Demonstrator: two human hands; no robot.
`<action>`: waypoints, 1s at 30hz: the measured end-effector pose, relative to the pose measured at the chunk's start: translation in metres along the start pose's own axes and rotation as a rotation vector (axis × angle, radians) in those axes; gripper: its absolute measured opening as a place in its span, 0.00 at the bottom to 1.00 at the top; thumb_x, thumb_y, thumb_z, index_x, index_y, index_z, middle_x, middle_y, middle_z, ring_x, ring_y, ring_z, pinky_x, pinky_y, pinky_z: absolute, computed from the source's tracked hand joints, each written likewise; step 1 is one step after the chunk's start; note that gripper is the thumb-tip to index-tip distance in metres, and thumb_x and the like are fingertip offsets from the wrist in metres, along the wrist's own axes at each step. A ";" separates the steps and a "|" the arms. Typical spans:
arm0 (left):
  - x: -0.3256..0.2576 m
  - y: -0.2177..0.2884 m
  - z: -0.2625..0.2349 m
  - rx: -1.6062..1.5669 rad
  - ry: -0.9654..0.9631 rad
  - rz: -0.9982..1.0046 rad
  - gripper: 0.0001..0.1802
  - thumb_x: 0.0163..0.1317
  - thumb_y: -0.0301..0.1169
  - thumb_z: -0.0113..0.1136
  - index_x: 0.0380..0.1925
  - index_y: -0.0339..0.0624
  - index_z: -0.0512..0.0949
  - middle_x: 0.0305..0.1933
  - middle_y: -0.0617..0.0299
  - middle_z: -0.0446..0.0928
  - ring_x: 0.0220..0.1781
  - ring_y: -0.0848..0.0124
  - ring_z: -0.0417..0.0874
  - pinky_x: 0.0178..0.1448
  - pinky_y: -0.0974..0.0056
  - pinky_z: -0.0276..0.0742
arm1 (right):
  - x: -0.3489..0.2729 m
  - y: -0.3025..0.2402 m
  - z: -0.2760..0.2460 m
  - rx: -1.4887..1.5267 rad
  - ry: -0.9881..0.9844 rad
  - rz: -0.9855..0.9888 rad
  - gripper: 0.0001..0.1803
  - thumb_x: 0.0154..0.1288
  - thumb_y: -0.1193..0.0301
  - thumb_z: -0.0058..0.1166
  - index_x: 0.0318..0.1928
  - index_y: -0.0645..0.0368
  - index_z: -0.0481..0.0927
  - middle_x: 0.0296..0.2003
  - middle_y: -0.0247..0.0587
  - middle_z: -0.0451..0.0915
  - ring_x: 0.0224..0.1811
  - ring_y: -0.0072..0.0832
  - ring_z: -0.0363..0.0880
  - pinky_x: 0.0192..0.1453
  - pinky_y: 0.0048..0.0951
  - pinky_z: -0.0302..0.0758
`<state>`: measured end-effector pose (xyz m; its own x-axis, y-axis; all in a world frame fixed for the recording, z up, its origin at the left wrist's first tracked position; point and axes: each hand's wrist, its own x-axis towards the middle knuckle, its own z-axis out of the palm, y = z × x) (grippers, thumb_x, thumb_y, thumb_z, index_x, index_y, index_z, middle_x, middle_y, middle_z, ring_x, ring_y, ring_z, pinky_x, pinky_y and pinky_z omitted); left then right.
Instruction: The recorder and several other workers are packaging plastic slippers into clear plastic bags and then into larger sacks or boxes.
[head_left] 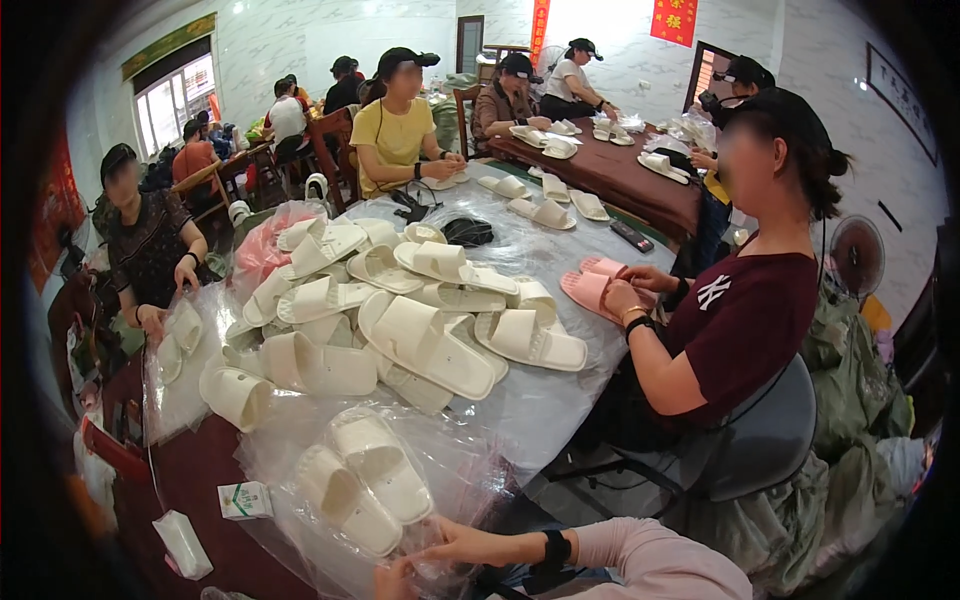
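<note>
Straight ahead of the right hand (465, 545), the bag (290, 435) sprawled across the way, and beyond it the slipper heap (425, 335) walled off the middle! Room opened rightward along the sheet (545, 405), until pink slippers (588, 288) intruded; leftward, box (245, 501) and white pack (183, 545) narrowed the brown tabletop (190, 475).

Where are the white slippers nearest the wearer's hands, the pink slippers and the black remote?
White slippers (388, 478): head view, footbed of the right-hand slipper.
Pink slippers (590, 291): head view, strap of the nearer slipper.
Black remote (631, 236): head view, top face.
</note>
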<state>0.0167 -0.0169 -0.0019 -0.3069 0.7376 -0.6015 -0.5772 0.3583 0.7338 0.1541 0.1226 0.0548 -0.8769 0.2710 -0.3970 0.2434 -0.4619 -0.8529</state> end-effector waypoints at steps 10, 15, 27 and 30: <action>-0.011 0.009 0.006 -0.135 -0.140 0.200 0.20 0.68 0.41 0.44 0.50 0.39 0.73 0.43 0.59 0.76 0.43 0.70 0.77 0.47 0.65 0.74 | 0.036 0.059 0.025 -1.100 0.178 -0.287 0.29 0.62 0.72 0.46 0.64 0.55 0.56 0.46 0.44 0.73 0.41 0.35 0.75 0.51 0.33 0.71; 0.009 0.004 -0.011 -0.063 -0.067 -0.139 0.23 0.68 0.42 0.41 0.52 0.36 0.71 0.48 0.58 0.75 0.50 0.70 0.75 0.53 0.65 0.72 | 0.060 0.102 0.009 -1.825 0.045 -0.595 0.17 0.66 0.64 0.41 0.50 0.58 0.73 0.37 0.44 0.78 0.39 0.34 0.76 0.49 0.34 0.72; 0.003 0.032 0.030 -0.439 -0.260 -0.037 0.21 0.65 0.30 0.43 0.54 0.27 0.67 0.52 0.49 0.74 0.53 0.59 0.76 0.58 0.59 0.72 | -0.012 -0.017 -0.003 -0.529 -0.293 -0.171 0.22 0.64 0.64 0.53 0.52 0.65 0.69 0.41 0.50 0.77 0.43 0.32 0.75 0.47 0.32 0.71; 0.014 0.025 0.025 -0.507 -0.284 -0.077 0.21 0.65 0.30 0.40 0.55 0.28 0.66 0.53 0.48 0.73 0.53 0.58 0.76 0.58 0.58 0.72 | -0.024 -0.017 -0.008 -0.641 -0.239 -0.206 0.22 0.63 0.67 0.54 0.54 0.64 0.68 0.41 0.50 0.77 0.45 0.32 0.76 0.49 0.29 0.71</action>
<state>0.0172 0.0163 0.0157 -0.0752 0.8699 -0.4875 -0.9012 0.1499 0.4065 0.1745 0.1305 0.0766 -0.9802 0.0727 -0.1842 0.1948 0.1859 -0.9631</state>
